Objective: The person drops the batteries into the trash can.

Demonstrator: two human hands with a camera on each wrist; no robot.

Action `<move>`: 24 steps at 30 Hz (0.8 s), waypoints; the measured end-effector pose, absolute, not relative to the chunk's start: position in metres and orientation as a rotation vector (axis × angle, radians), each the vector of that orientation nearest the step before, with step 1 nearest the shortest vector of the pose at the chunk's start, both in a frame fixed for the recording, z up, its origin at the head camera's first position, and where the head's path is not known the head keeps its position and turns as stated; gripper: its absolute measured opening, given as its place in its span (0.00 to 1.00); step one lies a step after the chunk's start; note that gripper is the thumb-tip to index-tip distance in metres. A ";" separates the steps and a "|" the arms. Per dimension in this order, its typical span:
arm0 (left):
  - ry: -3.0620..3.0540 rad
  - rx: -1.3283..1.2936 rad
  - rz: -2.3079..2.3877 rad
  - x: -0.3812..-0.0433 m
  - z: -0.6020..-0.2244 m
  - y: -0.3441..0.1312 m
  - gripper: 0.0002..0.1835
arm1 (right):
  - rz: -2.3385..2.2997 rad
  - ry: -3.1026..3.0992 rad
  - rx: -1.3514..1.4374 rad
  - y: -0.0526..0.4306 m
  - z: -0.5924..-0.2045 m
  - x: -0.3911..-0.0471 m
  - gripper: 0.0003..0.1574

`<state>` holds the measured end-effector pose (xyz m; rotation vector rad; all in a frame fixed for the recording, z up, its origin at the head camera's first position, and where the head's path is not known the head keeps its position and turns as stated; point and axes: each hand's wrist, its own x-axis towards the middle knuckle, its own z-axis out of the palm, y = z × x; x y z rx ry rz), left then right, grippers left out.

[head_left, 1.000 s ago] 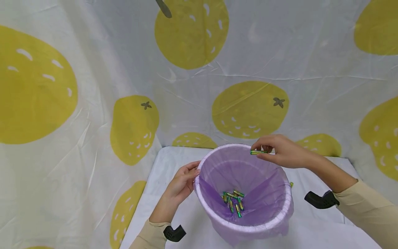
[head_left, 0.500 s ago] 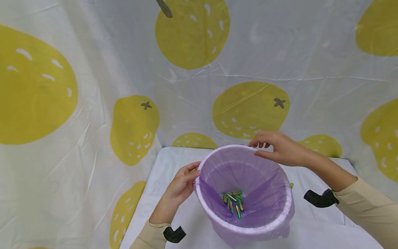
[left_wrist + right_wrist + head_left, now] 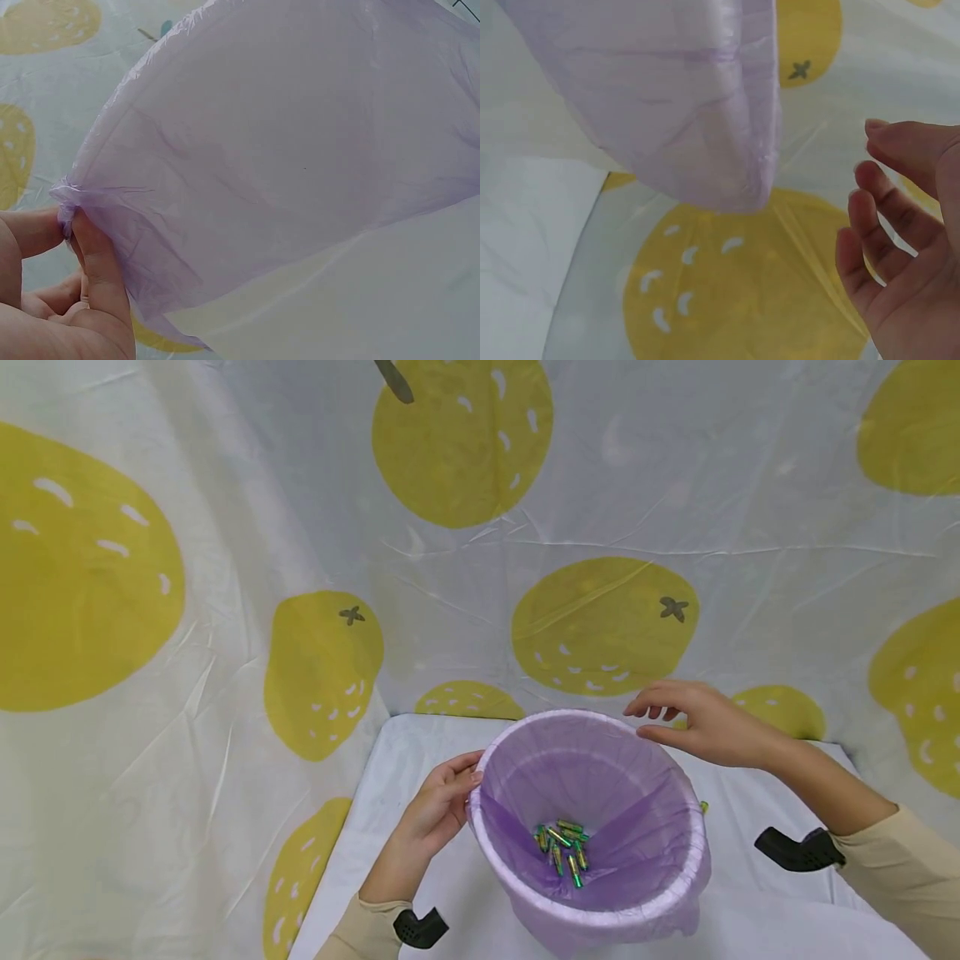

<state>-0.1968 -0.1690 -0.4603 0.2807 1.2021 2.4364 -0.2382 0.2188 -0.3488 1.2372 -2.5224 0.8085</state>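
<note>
A bin [image 3: 607,933] lined with a thin purple bag stands tilted on the white table, its round mouth facing me. Several green and gold batteries [image 3: 574,871] lie in a heap at the bottom of the bag. My left hand [image 3: 442,797] holds the bin's left rim. In the left wrist view, thumb and finger pinch the gathered edge of the purple bag [image 3: 247,150] there. Just off the far right rim, my right hand [image 3: 697,720] hovers with fingers loosely bent and nothing in them. The right wrist view shows that empty hand [image 3: 907,232] apart from the bag-covered rim [image 3: 757,150].
Another battery [image 3: 704,807] peeks out on the table [image 3: 757,827] behind the bin's right side. A white sheet [image 3: 450,543] printed with yellow fruit hangs behind and to the left. Black devices sit at both wrists, including one at the right sleeve [image 3: 892,860].
The right hand let go of a battery over the bin, and it dropped among the others. That hand then drew back to the right, past the rim. The left hand stayed put.
</note>
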 end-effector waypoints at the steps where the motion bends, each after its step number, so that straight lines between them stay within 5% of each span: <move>1: 1.202 0.282 2.436 -0.197 -0.460 -0.170 0.20 | 0.804 -2.525 1.225 0.222 -0.349 -0.238 0.21; 24: 1.206 0.260 2.447 -0.200 -0.462 -0.167 0.19 | 0.826 -2.607 0.894 0.289 -0.387 -0.248 0.21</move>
